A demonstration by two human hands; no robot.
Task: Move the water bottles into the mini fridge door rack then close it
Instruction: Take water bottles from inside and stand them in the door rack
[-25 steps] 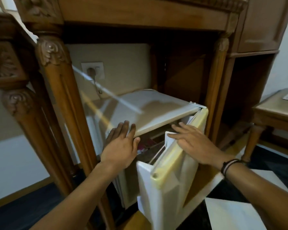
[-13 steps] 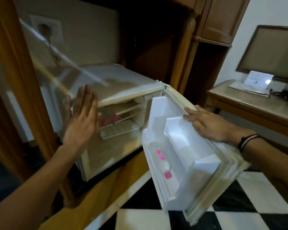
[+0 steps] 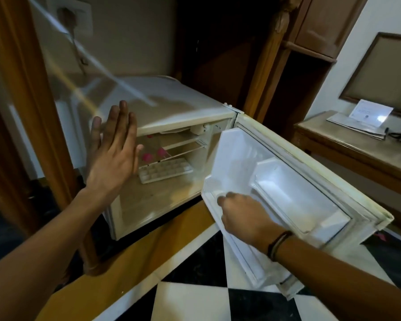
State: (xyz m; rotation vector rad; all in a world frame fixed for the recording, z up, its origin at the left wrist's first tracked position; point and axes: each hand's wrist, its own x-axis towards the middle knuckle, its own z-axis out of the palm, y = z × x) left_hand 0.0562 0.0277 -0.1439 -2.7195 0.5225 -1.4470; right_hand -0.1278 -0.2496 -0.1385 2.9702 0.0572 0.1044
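Observation:
The white mini fridge [image 3: 171, 107] stands under a wooden desk, and its door [image 3: 310, 163] hangs wide open to the right. Inside, two pink bottle caps [image 3: 146, 156] show on the wire shelf above a white ice tray [image 3: 164, 170]. My left hand [image 3: 112, 156] is raised flat with fingers spread in front of the fridge's left front edge and holds nothing. My right hand [image 3: 241, 212] reaches into the door's lower rack [image 3: 245, 258] with the fingers curled down inside it. What they touch is hidden.
A carved wooden leg [image 3: 30, 117] stands close on the left. To the right, a low wooden table [image 3: 357, 156] carries papers [image 3: 366, 114] in front of a framed panel. The floor [image 3: 195, 300] has black and white tiles. A plug sits in the wall socket [image 3: 70, 13].
The fridge door has swung from almost shut to wide open. My right hand moved from the door's top edge down into the lower rack. My left hand lifted off the fridge top.

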